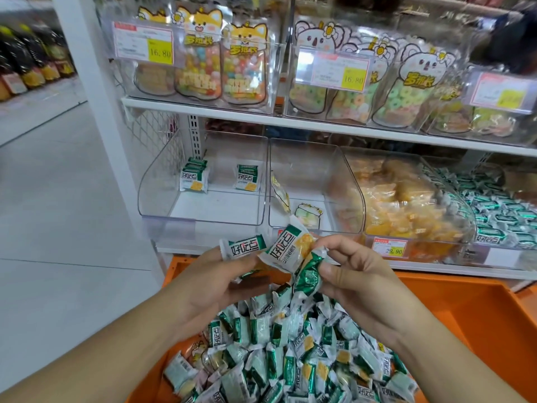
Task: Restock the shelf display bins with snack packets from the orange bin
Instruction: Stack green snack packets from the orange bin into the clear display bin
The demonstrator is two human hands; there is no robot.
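1. The orange bin is full of snack packets.
2. Both hands, left and right, pinch a few packets above it.
3. Drop them gently into the near-empty clear bin at the shelf's left end.

"16.80", "29.90" on price tags.

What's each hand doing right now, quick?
Left hand: fingers curled round snack packets.
Right hand: fingers pinching a green packet.
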